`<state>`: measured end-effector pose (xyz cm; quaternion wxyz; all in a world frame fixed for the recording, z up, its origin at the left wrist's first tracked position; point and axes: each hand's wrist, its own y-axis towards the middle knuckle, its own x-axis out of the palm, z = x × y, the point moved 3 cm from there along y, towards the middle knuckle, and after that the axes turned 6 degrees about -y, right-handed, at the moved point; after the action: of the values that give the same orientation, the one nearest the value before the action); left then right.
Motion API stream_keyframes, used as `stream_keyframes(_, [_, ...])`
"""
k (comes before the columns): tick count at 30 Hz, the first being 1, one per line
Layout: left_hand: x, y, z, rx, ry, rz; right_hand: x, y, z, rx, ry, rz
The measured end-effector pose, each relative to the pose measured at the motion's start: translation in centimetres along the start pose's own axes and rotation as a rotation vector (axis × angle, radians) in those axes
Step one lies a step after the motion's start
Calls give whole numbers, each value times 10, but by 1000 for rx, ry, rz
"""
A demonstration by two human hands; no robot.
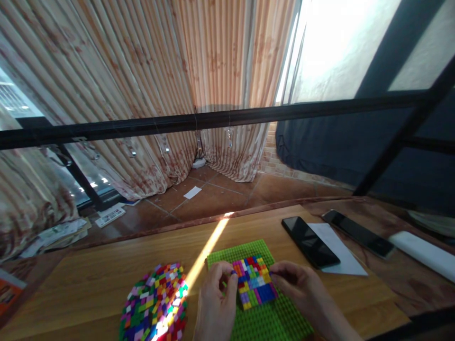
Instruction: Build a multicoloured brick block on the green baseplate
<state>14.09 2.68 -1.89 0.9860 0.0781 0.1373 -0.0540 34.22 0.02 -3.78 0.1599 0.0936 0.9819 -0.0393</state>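
A green toy-brick baseplate lies on the wooden table before me. On it sits a many-coloured patch of small toy bricks, fitted closely side by side. My left hand is at the patch's left edge, thumb and forefinger pinched on a small purple toy brick. At the right edge, my right hand has its fingertips closed on a small dark toy brick, largely covered by the fingers. Left of the plate spreads a heap of loose toy bricks in mixed colours.
A black phone rests partly over a white sheet of paper on the right. Beyond it lie another dark phone and a long white object. A sunlight streak crosses the wooden table. Patterned curtains hang behind a dark bar.
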Motion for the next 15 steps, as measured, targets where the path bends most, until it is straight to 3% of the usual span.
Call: stream_keyframes(15, [2, -3, 2, 9, 8, -12, 6, 2, 7, 6, -48, 11])
